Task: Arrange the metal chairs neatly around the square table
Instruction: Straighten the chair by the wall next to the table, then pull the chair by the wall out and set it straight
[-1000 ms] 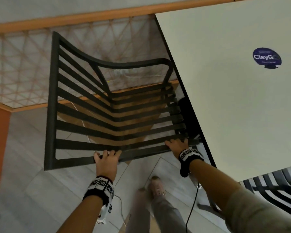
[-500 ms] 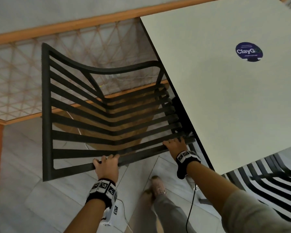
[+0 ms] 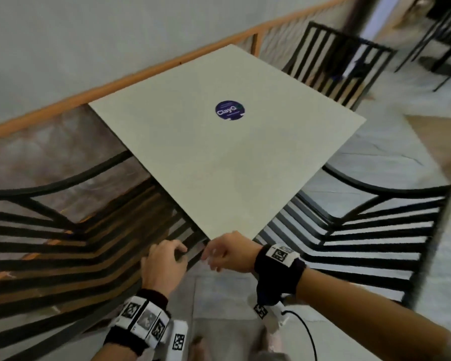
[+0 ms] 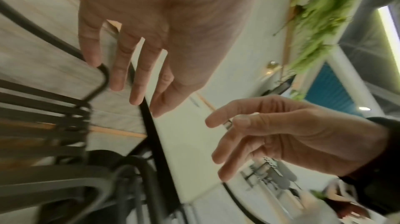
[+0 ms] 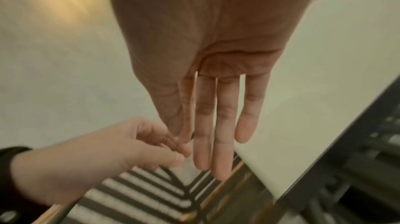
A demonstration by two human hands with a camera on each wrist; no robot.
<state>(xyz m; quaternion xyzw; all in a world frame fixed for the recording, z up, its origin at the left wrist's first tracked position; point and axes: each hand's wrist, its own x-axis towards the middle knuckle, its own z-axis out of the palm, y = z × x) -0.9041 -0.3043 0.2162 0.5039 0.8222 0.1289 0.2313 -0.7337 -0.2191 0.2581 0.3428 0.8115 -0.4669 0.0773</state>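
Observation:
The square cream table point(image 3: 206, 162) shows one corner toward me. A black slatted metal chair point(image 3: 63, 243) stands at its left side, seat slats reaching under the table edge. A second black chair point(image 3: 362, 230) stands at the right side, and a third point(image 3: 336, 61) at the far side. My left hand point(image 3: 164, 264) hovers at the left chair's near corner with relaxed fingers point(image 4: 116, 77), the little finger at the frame point(image 4: 101, 68). My right hand point(image 3: 227, 254) floats just before the table corner, its fingers point(image 5: 225, 125) straight and holding nothing.
A blue round sticker point(image 3: 229, 110) lies on the tabletop. An orange wooden rail point(image 3: 141, 71) with netting runs along the wall behind the table. Pale tiled floor point(image 3: 375, 152) opens to the right. My feet point(image 3: 201, 345) are below.
Both hands have come off the left chair's edge and drawn together by the table's near corner. My view has swung right, bringing the right and far chairs into sight.

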